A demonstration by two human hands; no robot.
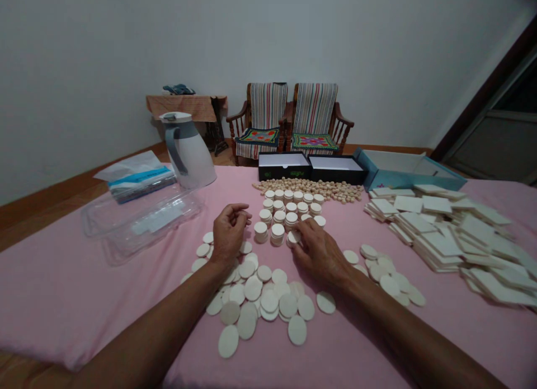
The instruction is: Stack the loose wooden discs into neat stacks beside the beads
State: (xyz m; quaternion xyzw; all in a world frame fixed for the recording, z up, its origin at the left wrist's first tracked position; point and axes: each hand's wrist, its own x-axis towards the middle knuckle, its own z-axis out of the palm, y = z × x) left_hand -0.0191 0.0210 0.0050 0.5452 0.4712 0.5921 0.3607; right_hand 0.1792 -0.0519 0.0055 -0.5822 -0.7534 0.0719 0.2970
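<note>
Rows of short stacks of pale round wooden discs stand in the middle of the pink-covered table. At the front right of these rows, my right hand has its fingertips closed on a wooden disc at the top of a low stack. My left hand hovers left of the stacks, fingers curled inward; whether anything is inside them is hidden. Loose discs lie spread and overlapping below and between both hands. Another scatter of loose discs lies to the right of my right forearm.
Small wooden beads lie behind the stacks, before two black boxes. Square wooden pieces are heaped at right, near a blue box. At left are a white jug, a tissue pack and a clear plastic container.
</note>
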